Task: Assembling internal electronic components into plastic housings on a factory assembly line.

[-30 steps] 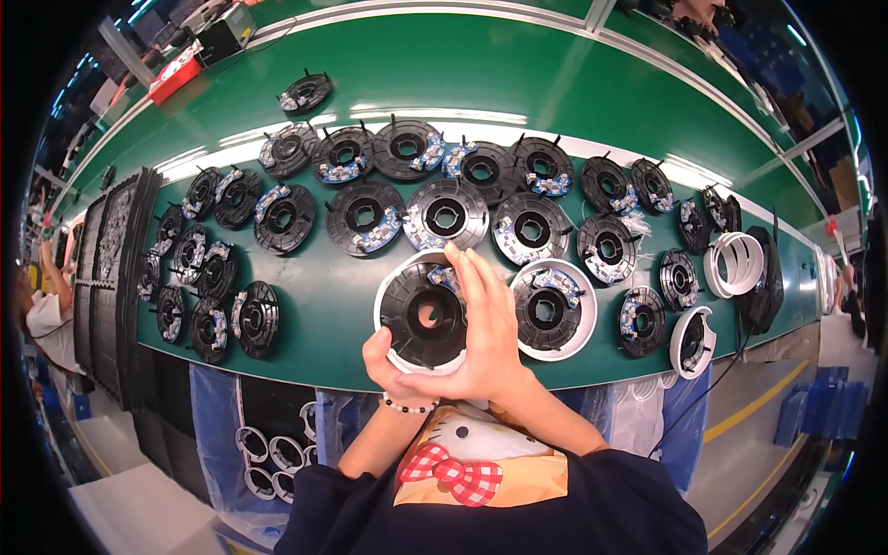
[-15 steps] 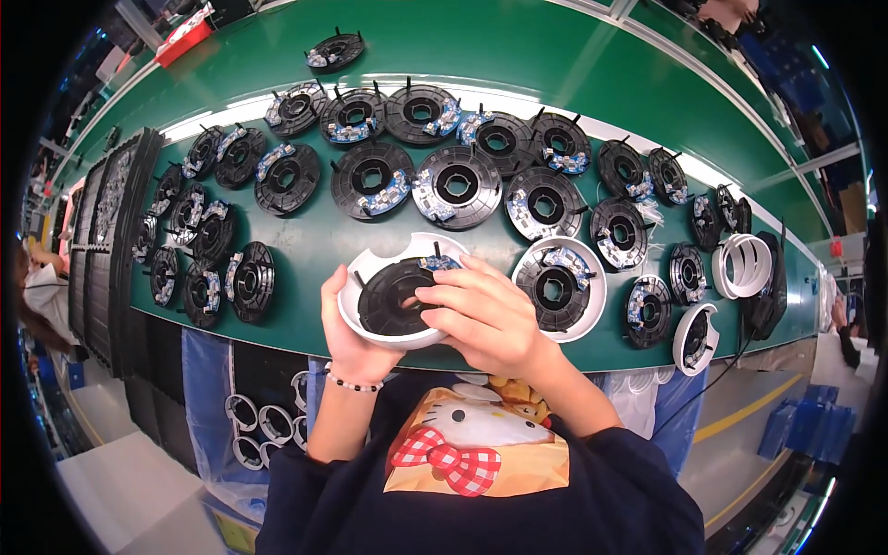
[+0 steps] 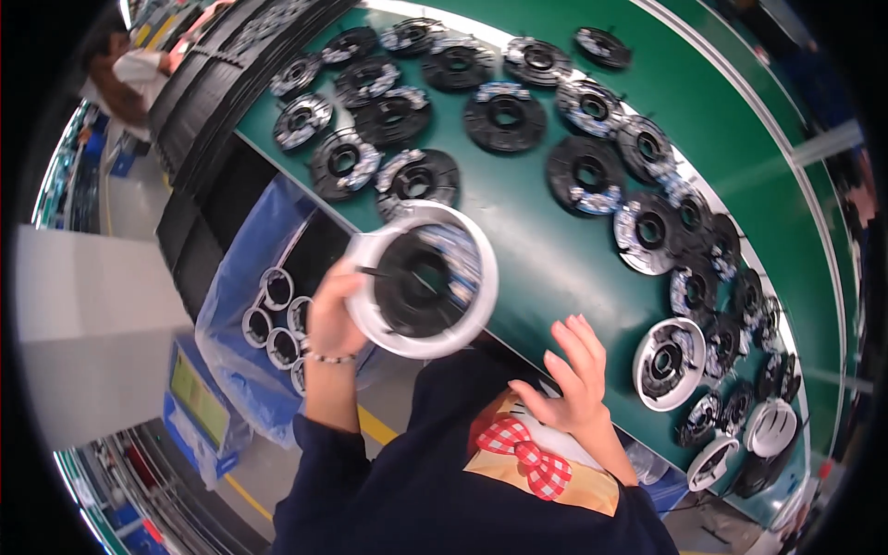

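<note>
A: Two hands up? What's my left hand (image 3: 330, 319) got?
B: Fingers clamped on the white-rimmed reel (image 3: 424, 278), lifted at the green bench (image 3: 527, 250) edge. Right hand (image 3: 571, 379) spread open, holding nothing.

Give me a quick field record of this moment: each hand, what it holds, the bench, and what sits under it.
left hand: grips the white-rimmed black reel at its left edge, lifted off the bench and tilted
right hand: open, fingers spread, holding nothing, at the near bench edge
bench: green surface covered with many black reels
other white-rimmed reel: lying flat on the bench to the right
blue bag: below the bench edge, holds white rings
another person: far upper left, apart from the hands
</note>
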### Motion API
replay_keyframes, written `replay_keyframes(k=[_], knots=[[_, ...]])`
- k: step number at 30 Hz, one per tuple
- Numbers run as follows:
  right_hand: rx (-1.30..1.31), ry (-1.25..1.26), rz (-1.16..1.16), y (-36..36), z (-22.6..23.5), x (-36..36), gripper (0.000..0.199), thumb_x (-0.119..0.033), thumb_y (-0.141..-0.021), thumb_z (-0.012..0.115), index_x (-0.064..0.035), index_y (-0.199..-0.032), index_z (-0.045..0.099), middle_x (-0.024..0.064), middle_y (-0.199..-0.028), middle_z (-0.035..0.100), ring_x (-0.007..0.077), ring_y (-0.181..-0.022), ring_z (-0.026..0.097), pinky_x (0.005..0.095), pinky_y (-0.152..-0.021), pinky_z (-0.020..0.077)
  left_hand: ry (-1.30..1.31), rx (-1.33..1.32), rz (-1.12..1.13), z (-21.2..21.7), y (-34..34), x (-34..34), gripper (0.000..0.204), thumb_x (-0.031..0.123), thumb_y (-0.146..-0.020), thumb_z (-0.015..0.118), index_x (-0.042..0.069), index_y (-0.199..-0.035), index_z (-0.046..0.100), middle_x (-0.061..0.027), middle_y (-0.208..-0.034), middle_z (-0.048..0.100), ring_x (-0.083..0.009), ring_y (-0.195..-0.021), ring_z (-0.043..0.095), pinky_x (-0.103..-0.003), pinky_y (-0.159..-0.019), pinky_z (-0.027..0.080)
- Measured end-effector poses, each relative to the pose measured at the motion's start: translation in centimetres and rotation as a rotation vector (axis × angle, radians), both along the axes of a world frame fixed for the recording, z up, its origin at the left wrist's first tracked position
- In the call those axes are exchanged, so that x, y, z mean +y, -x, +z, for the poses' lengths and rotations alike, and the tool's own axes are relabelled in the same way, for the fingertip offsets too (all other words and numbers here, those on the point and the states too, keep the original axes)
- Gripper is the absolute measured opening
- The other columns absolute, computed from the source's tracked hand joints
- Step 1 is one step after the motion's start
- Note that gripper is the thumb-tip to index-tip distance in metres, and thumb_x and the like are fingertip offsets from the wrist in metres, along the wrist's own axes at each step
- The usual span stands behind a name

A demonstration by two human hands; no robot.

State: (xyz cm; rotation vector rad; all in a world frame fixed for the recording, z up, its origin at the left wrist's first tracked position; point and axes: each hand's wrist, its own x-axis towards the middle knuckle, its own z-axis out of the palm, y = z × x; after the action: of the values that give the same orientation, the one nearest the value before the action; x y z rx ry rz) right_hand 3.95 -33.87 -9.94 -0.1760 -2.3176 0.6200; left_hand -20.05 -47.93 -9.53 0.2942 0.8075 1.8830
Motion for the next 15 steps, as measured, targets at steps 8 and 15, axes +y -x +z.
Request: replay_keyframes(k=[8, 15], knots=[[-0.493, 0.114, -0.028, 3.5, -1.4, -1.0, 0.064, -0.022, -0.060, 0.071, -0.0031, -0.115, 0.043, 0.0192, -0.128, 0.033, 0.0387, -0.117, 0.031, 0.0516, -0.094, 0.0253, 0.495, 0.396, 0.840, -8.1, 10.8, -13.3, 0.044, 0.007, -0.076, 0.039, 0.005, -0.119, 0.032, -0.0144, -0.110, 0.048, -0.0281, -0.089, 0.057, -0.040, -0.065, 0.054], [-0.547, 0.119, -0.018, 3.2, -1.2, -0.9, 0.060, -0.027, -0.063, 0.069, -0.0050, -0.113, 0.045, 0.0167, -0.125, 0.036, 0.0376, -0.114, 0.035, 0.0514, -0.093, 0.0282, 0.561, -0.237, 0.836, -32.1, 15.6, -18.8, 0.032, 0.019, -0.082, 0.042, 0.000, -0.108, 0.046, -0.0152, -0.107, 0.053, -0.0273, -0.096, 0.054, -0.041, -0.079, 0.049]])
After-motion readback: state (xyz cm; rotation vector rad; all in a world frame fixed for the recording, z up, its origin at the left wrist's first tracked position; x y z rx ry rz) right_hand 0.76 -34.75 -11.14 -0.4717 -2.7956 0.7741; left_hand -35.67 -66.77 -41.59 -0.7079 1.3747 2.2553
